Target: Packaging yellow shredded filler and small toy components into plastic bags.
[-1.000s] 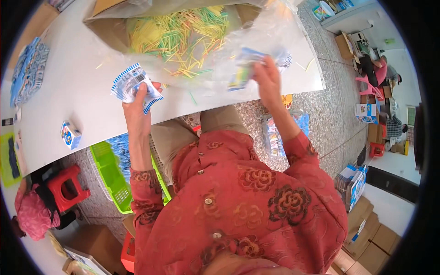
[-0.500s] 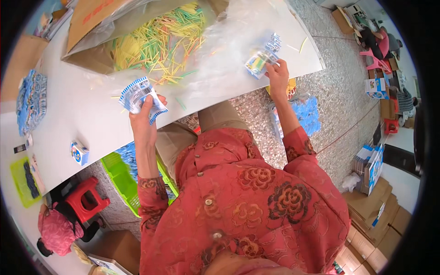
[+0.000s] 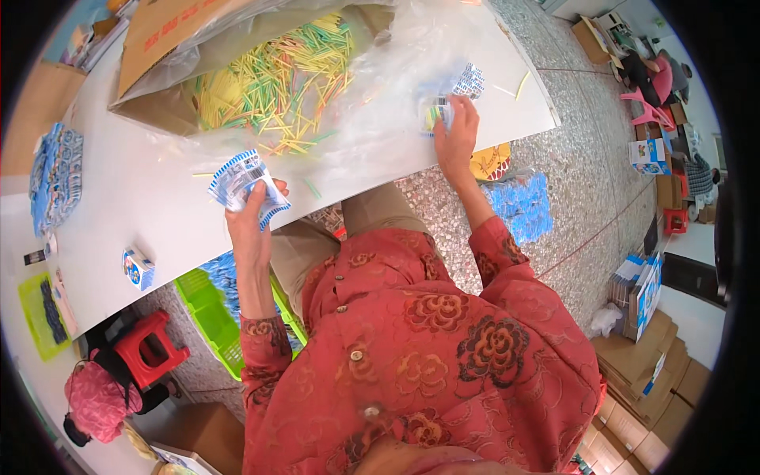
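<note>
Head view: my left hand (image 3: 255,207) pinches blue-striped packets (image 3: 236,179) beyond its thumb; a clear-windowed packet (image 3: 433,119) shows left of the fingertips of my right hand (image 3: 456,127), grasped or merely touched I can't tell; I'd pinch lightly, edges squared.

The floor (image 3: 582,170) is grey and speckled. A red stool (image 3: 146,348) stands beneath the white surface's (image 3: 103,229) left end; a pink chair (image 3: 636,96) stands at upper right.
</note>
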Motion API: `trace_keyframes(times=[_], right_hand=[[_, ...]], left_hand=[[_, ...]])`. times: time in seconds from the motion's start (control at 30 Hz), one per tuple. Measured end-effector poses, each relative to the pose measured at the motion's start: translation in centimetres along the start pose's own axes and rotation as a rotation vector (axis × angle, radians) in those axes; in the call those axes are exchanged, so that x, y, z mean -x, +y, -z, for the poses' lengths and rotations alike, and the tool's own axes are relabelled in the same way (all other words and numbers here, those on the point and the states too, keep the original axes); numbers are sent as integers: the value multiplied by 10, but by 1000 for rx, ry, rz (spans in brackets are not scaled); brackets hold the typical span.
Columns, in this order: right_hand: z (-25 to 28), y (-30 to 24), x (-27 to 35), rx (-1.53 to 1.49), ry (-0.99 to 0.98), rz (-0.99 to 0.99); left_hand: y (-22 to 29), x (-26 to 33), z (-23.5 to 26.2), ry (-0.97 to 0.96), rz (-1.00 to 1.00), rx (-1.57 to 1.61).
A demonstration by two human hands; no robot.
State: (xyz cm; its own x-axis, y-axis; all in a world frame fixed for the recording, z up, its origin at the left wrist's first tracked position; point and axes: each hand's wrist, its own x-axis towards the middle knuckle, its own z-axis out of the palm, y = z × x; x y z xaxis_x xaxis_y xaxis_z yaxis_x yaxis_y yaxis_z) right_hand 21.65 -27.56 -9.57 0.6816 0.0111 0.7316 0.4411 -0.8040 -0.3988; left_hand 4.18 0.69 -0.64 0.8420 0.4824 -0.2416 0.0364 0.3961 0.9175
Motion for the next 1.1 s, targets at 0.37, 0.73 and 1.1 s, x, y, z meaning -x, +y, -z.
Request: trace_keyframes(times=[0.37,0.73,1.1], right_hand=[[-12,13,-1,-46,-384,-44],[29,-16,-21,-489,-176,-312],[10,-186,-56,-749,-986,406]], left_hand=[[-3,-4,-1,11,-40,19],[-10,2,1,64,-143,12],[-7,18,-14,6,-143,-118]])
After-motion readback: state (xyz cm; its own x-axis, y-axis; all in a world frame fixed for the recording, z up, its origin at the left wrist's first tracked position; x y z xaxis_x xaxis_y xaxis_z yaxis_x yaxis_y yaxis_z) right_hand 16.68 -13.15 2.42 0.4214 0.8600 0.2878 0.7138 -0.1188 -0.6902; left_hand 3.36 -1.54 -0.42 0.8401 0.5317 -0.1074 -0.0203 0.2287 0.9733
